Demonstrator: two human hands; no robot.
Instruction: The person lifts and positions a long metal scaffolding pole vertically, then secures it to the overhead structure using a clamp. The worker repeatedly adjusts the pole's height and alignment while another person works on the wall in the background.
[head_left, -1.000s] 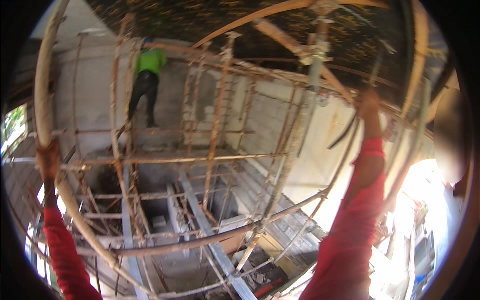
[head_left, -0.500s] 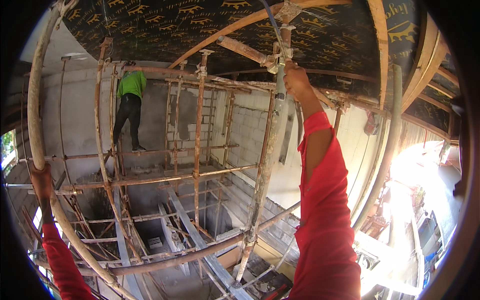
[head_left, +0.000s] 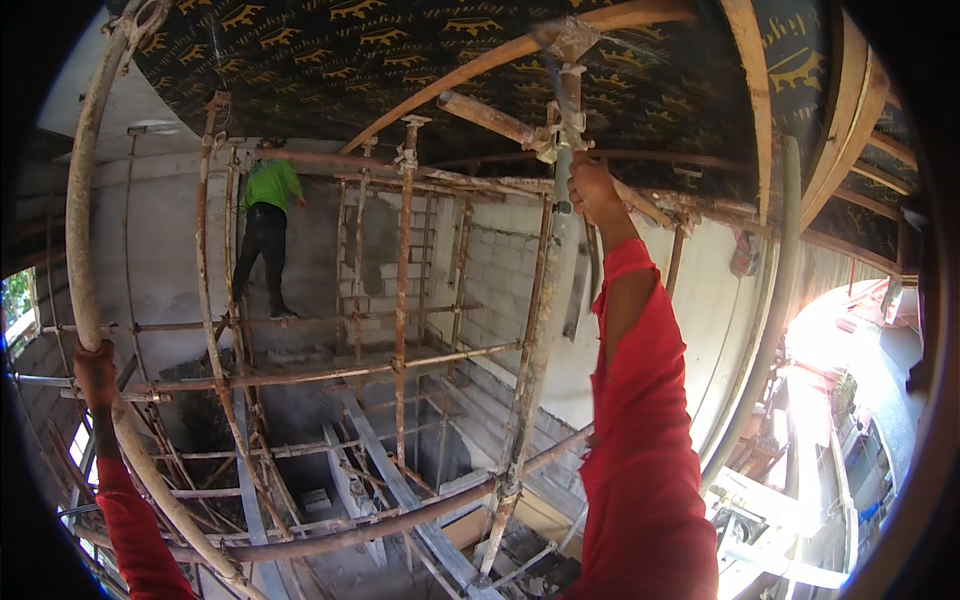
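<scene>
My left hand (head_left: 96, 374) is wrapped around a long, curved-looking round pole (head_left: 82, 225) at the left side. On the right, my raised right hand (head_left: 592, 186) is closed at the side of a rusty, cement-stained steel prop (head_left: 545, 275), just under its clamp (head_left: 550, 140). The fingers press against the prop's upper part, and the palm side is hidden. A thin bar above that hand, beside the prop's top, is smeared by motion. Both of my arms are in red sleeves.
A person in a green shirt (head_left: 268, 185) stands on scaffold pipes (head_left: 330, 315) by the grey wall. Black printed panels (head_left: 330, 70) on wooden beams (head_left: 752, 100) lie overhead. Below are crossing pipes, a grey metal plank (head_left: 400, 490) and rubble. Bright daylight enters at right.
My right hand has come slightly down along the prop, and the thin bar above it has blurred. My left hand keeps its hold. The person in green has shifted, an arm now out to the right.
</scene>
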